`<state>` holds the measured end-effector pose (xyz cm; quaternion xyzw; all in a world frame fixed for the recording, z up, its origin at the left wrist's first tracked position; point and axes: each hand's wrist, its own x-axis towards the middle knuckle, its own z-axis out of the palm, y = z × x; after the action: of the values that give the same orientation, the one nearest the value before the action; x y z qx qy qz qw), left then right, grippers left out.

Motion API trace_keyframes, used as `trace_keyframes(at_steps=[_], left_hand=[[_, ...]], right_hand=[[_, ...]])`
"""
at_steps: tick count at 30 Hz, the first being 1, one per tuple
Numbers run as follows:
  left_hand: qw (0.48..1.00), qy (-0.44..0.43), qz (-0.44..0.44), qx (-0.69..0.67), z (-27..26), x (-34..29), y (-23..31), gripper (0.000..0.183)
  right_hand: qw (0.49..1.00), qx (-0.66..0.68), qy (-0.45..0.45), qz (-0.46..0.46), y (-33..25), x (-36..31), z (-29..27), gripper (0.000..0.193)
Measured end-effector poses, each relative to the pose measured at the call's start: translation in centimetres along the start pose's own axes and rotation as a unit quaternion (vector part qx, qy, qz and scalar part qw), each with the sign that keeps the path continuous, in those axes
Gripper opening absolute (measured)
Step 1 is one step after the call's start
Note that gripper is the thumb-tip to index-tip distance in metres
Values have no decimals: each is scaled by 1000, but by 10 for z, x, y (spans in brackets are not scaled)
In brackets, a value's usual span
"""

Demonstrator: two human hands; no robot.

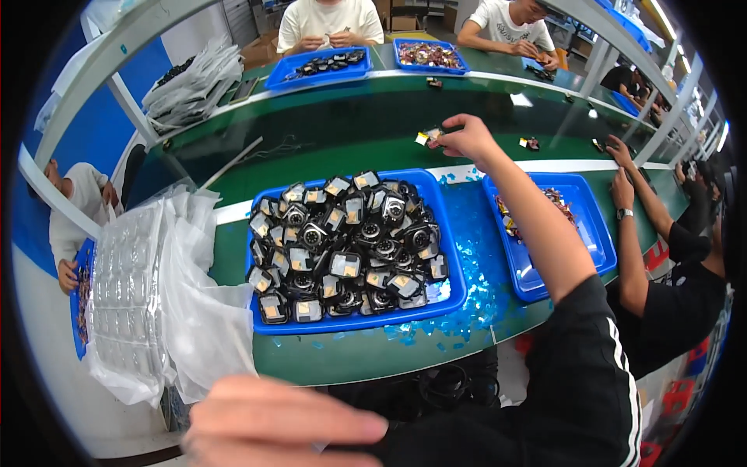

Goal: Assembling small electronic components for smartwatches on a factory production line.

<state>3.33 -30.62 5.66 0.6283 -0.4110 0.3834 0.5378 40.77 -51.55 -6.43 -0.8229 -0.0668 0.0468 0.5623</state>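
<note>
My right hand (469,143) is stretched over the green conveyor belt (350,132). Its thumb and fingers pinch a small electronic part (429,138) with a yellow and white tab, at or just above the belt surface. My left hand (280,424) is close to the camera at the lower edge, blurred, so I cannot see whether it holds anything. Beyond it, a blue tray (455,300) is heaped with black watch-like cases (346,265), some showing round sensor backs, others pale rectangular faces. Right of it, partly behind my forearm, a second blue tray (595,249) contains small reddish-gold parts (554,198).
Blue film scraps (471,272) litter the bench between the trays. Clear plastic blister trays (128,288) stack at left. Small parts (529,143) dot the belt. Across it, people work beside blue trays (272,78); a co-worker's arms (632,210) reach in at right.
</note>
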Motion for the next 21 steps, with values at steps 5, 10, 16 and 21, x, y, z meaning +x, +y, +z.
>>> trace_keyframes(at_steps=[5, 10, 16, 21], left_hand=[[999, -25, 8, -24, -8, 30, 30, 22], [988, -56, 75, 124, -28, 28, 21, 7], [820, -299, -157, 462, -27, -47, -96, 20], [783, -374, -195, 456, -16, -61, -114, 23]], right_hand=[[978, -197, 60, 22, 56, 45, 0, 47], [977, -188, 85, 47, 42, 33, -10, 41], [948, -289, 43, -129, -5, -25, -81, 24], [882, -451, -70, -120, -3, -91, -113, 15]])
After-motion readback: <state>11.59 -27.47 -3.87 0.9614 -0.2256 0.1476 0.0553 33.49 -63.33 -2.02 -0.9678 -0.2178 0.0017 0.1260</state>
